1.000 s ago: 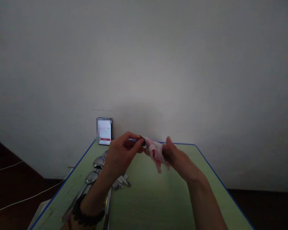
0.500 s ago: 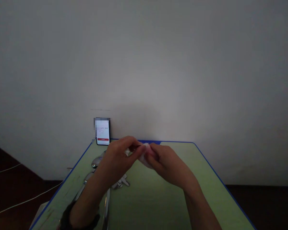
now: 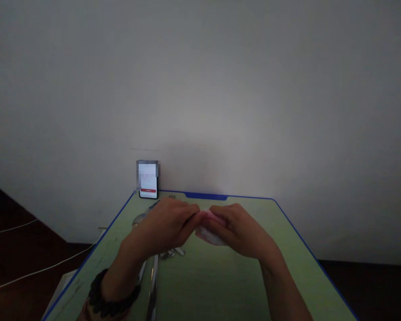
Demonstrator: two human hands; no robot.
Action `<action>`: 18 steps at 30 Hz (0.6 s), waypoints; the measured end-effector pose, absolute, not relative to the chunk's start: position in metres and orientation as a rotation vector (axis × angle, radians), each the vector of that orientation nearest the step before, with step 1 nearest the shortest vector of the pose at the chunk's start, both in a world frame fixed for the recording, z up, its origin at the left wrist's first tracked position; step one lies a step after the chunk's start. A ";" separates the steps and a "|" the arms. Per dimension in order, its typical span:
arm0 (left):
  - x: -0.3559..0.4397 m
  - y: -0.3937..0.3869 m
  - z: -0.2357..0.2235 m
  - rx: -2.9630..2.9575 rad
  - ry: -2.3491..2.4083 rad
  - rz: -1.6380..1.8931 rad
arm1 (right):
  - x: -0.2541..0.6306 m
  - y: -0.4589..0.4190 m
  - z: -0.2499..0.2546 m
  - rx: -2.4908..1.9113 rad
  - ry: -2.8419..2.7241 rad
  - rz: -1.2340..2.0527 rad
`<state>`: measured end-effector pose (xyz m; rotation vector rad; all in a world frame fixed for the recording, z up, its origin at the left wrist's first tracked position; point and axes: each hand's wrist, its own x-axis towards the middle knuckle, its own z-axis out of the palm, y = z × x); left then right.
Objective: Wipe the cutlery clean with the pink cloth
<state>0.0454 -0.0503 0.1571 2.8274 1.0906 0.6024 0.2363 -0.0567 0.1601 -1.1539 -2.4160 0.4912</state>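
Above the far half of the green table, my two hands meet fingertip to fingertip. My right hand is closed round a soft, crumpled pink-and-white cloth, whose lower part hangs below the fingers. My left hand, with a dark beaded bracelet at its wrist, is closed in a pinch against the cloth's left edge. Whatever lies between the left fingertips is hidden. Beneath the left forearm are shiny metal utensils, one with a long handle. A small pile of flat metal pieces lies under that hand.
A lit phone leans upright against the wall at the table's back left corner. Blue edging runs round the tabletop. A white cable crosses the dark floor at left.
The left hand has turned flatter, and its fingers press closer to the right hand. More of the cloth shows below the right fingers. The whole view has shifted slightly.
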 end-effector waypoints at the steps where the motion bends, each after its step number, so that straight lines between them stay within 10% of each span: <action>1: 0.047 -0.053 0.158 2.863 1.087 0.607 | 0.238 -0.057 0.161 -1.128 -2.421 0.519; 18: 0.057 -0.058 0.162 2.771 1.051 0.743 | 0.239 -0.081 0.176 -1.404 -2.515 0.357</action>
